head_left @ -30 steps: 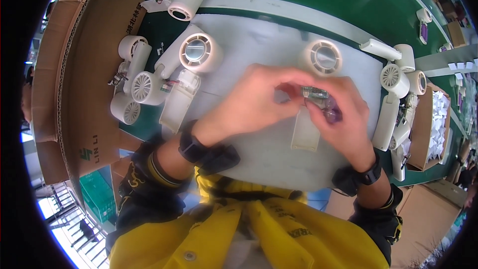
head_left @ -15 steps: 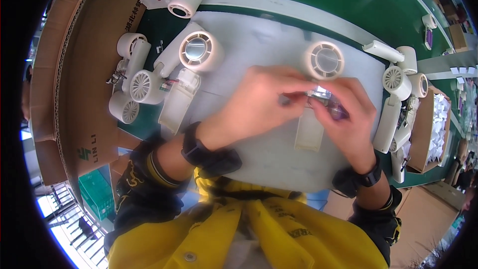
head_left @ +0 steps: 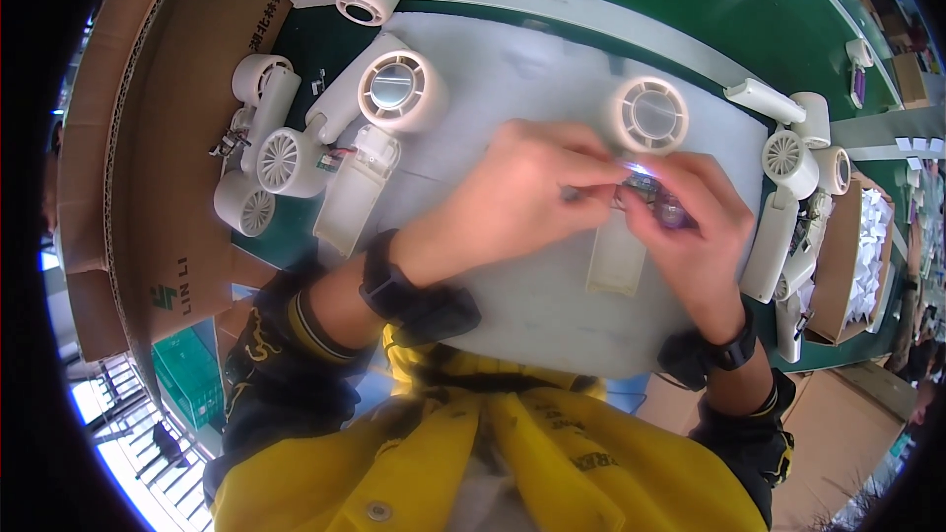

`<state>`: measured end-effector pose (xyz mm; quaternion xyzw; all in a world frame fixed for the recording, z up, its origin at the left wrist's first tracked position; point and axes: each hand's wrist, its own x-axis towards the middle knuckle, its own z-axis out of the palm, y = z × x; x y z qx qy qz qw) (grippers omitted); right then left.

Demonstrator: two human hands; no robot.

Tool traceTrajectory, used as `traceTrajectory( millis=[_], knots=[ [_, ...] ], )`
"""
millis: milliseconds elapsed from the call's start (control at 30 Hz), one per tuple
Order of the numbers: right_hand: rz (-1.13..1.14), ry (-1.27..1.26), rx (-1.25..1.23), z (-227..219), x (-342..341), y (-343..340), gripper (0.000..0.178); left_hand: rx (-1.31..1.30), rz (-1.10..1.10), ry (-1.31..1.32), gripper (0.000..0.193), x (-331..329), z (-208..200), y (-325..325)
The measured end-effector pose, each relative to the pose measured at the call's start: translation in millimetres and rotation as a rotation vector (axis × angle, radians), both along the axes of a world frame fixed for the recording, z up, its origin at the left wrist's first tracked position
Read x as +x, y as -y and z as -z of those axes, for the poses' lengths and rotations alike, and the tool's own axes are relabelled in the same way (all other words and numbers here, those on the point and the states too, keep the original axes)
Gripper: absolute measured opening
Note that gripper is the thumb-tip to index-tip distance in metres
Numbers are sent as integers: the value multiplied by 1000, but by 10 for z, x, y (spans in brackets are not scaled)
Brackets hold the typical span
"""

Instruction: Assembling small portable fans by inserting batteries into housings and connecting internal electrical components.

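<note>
My left hand (head_left: pixel 537 192) and my right hand (head_left: pixel 695 236) meet over the right half of a pale grey mat. Between their fingertips is a small circuit board (head_left: pixel 641 189) with a bright white light at its upper edge. My right fingers also close round a purple cylindrical battery (head_left: pixel 672 211). The left thumb and fingers pinch at the board's left side; a small grey tip (head_left: pixel 570 194) shows by them, its kind unclear. Just beyond lies a white handheld fan's round head (head_left: pixel 650 115), and its open handle shell (head_left: pixel 616 261) shows below my hands.
More white fans lie left, one with a round head (head_left: pixel 397 89) and one with an opened handle (head_left: pixel 357 202). Further fan parts (head_left: pixel 786 158) sit along the right edge beside a carton of white pieces (head_left: pixel 867 256). A large cardboard box (head_left: pixel 187 158) stands at far left.
The light at the board now glows bluish white, and its green face shows more. My hands stay nearly in place, and the view has shifted slightly.
</note>
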<state>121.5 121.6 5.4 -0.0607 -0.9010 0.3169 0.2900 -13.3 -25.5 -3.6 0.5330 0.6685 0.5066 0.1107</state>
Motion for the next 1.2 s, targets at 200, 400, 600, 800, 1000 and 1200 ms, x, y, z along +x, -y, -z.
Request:
traceTrajectory(
  millis=[200,400,600,800,1000,1200],
  knots=[
    [20,20,-35,0,22,7,33,8,32,35,26,9,26,-19],
    [79,156,-237,-99,79,26,28,-75,95,272,26,-14,-5,-6],
    [131,302,-390,-192,97,26,19,-203,156,483,33,-33,-43,3],
    [80,317,-401,-169,109,-11,17,-277,196,628,36,-27,-101,1],
    [71,293,-330,-158,108,-3,17,-250,230,609,34,-12,-60,-11],
    [66,283,-306,-175,107,-6,17,-220,199,599,33,12,-40,-8]
  ],
)
